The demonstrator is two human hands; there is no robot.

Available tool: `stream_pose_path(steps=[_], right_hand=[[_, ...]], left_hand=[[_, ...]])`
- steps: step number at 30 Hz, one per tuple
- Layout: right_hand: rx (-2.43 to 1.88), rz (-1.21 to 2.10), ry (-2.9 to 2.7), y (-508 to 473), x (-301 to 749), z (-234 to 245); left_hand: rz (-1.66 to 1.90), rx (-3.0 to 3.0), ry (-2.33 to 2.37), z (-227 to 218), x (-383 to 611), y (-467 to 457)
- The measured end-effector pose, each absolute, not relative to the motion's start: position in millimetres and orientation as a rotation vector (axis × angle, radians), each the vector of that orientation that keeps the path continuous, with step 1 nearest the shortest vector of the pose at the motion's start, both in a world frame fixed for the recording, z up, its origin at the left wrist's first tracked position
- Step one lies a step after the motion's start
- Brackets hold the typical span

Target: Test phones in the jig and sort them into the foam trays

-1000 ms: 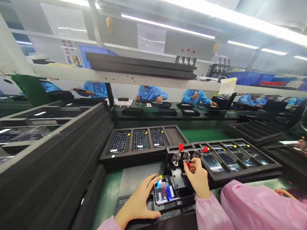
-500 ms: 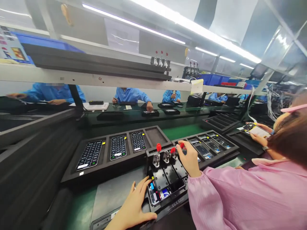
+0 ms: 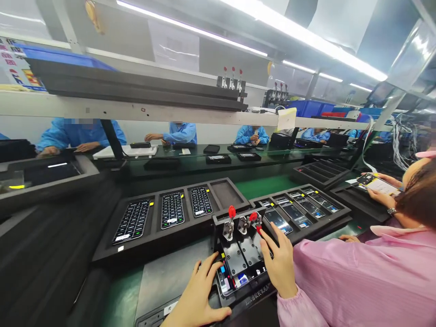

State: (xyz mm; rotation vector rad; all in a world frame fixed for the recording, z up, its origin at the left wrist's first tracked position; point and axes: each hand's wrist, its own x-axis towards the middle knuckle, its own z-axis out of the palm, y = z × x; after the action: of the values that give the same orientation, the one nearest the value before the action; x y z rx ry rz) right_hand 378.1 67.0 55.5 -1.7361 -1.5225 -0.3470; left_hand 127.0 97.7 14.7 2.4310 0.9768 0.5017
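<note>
Ideally, the phone (image 3: pixel 225 280) lying in the clamp fixture (image 3: pixel 248 247), under its plates (image 3: pixel 235 259), should stay square while the 3 red-tipped levers (image 3: pixel 253 216) press evenly. Left of the fixture, the left hand (image 3: pixel 200 288) spreads open against the phone's edge; at its right, the right hand (image 3: pixel 281 263) has loosely bent fingers at a lever, grip unclear. The fixture's front lettering (image 3: pixel 258 295) is too small to read; the poster (image 3: pixel 20 63) far behind-left shows 低成本.

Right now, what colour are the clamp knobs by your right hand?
The clamp knobs are red; the head view shows them best.
</note>
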Motion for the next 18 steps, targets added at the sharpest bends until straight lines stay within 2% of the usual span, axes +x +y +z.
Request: stream_pose_path(steps=[6, 18], right_hand=[[-1.539, -0.278, -1.324, 62.6, 377.9, 59.9], [-1.548, -0.145, -1.332, 67.0, 373.7, 48.6]], left_hand=[[0.512, 2.411, 0.962, 20.6, 126.4, 95.7], [0.559, 2.399, 0.954, 27.6, 126.8, 92.5]])
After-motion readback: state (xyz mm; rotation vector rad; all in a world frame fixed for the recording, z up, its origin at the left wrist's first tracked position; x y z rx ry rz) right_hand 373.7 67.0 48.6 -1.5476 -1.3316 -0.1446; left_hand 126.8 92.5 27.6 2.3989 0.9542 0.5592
